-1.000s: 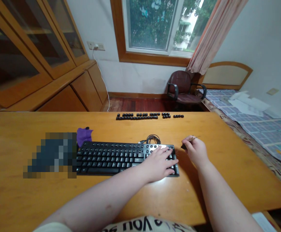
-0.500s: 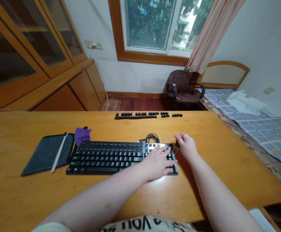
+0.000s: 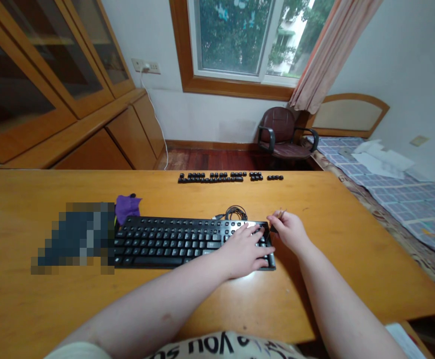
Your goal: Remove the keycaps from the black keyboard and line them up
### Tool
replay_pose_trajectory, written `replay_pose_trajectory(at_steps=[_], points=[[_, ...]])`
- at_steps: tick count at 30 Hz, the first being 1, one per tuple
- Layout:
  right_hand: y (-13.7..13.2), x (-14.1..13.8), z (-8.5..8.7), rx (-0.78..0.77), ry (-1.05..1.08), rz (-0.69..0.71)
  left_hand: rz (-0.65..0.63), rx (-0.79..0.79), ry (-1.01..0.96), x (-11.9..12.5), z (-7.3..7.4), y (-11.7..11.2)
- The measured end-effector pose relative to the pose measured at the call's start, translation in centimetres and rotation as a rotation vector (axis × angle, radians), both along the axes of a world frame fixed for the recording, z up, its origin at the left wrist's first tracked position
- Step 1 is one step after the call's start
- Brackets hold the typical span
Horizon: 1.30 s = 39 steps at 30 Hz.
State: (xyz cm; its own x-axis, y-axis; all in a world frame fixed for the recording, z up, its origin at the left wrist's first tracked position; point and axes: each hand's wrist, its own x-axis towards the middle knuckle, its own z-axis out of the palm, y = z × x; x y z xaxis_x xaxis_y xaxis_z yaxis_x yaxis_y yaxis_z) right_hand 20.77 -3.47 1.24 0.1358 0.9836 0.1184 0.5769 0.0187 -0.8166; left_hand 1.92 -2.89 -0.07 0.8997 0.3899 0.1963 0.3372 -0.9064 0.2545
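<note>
Black plastic makes up the long, flat, full-size keyboard (image 3: pixel 165 245) in front of you, its long axis running left to right across the bench and its number-pad end on your right. Your left hand (image 3: pixel 241 253) lies over that end, palm down, fingers spread apart across the keys and gripping nothing that you can see. Your right hand (image 3: pixel 291 230) is just off the same end, its fingers pinched together on a small dark object (image 3: pixel 273 229), too small and too covered to make out fully. From those right fingers the keyboard stretches away to the left and a little towards you; its far right corner is the part nearest them, though you cannot tell whether the object touches it. A coiled black cable (image 3: pixel 235 213) sits just beyond the far edge, left of your right hand. Past the far left corner lies a crumpled purple cloth (image 3: pixel 127 208). Farther off, near the far edge of the smooth orange-brown wooden bench (image 3: pixel 34 309), rows of loose black keycaps (image 3: pixel 213 180) stand well apart from both hands.
</note>
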Motion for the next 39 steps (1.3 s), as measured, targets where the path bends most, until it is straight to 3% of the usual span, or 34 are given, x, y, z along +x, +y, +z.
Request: replay_pose_trajectory(at_steps=[4,8,26,32,39], points=[[0.0,0.0,-0.2,-0.037,0.048,0.017,-0.001,0.000,0.013,0.0,0.2,0.0],[0.0,-0.1,-0.3,-0.023,0.082,-0.099,-0.010,-0.003,0.014,0.0,0.2,0.0],[-1.3,-1.8,-0.4,0.117,-0.104,-0.362,-0.012,-0.019,0.002,0.1,0.2,0.0],[-1.2,-2.3,-0.2,0.177,-0.189,-0.353,-0.009,-0.034,-0.014,0.1,0.4,0.0],[-1.0,-1.8,-0.6,0.135,-0.056,-0.209,-0.010,-0.044,-0.013,0.1,0.3,0.1]])
